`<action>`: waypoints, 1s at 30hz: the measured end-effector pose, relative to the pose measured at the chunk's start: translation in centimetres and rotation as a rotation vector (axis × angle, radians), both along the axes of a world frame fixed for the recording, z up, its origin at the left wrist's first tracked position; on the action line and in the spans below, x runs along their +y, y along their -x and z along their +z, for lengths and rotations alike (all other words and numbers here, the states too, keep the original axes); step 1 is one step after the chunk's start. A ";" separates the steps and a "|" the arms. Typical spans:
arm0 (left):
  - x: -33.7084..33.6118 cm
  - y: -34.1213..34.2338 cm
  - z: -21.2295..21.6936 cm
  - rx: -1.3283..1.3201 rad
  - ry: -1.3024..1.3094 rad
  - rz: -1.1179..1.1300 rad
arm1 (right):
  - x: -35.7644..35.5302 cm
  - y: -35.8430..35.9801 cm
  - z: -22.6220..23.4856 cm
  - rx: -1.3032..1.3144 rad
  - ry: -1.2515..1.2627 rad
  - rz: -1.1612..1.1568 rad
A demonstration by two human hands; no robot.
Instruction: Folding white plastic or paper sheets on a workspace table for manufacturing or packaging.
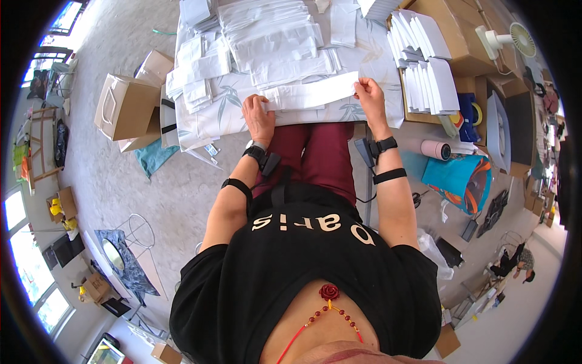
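Note:
A long white paper strip (318, 92) stretches between my two hands at the table's near edge. My right hand (371, 102) pinches its right end between thumb and fingers, slightly raised. At the strip's left end, my left hand (259, 119) is closed with bent fingers around the corner; the exact grip is partly hidden. Just beyond the strip lie heaps of flat white sleeves (267, 39), overlapping in several rows. A smaller pile of similar white pieces (197, 70) sits to the left.
The table (227, 118) has a pale leaf-patterned cloth. To its right, folded white stacks (430, 85) fill a cardboard box, near a small fan (521, 39). Brown cartons (124, 106) stand left on the grey floor. A blue bag (458, 182) and pink tumbler (433, 149) are at right.

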State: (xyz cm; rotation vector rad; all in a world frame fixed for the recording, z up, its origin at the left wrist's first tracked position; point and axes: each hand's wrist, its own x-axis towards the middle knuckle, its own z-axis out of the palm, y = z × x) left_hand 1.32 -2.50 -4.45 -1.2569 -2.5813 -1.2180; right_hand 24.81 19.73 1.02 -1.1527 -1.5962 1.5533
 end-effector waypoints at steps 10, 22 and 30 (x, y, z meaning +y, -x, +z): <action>0.1 -0.1 0.1 0.010 0.014 -0.012 | 1.1 -2.4 -6.4 -0.151 -0.035 -0.112; -0.1 -0.2 0.3 0.049 0.036 -0.022 | 0.0 -2.8 -6.9 -0.452 -0.331 -0.155; 0.0 -0.1 0.2 0.065 0.050 -0.032 | -0.3 -2.5 -6.6 -0.525 -0.420 -0.160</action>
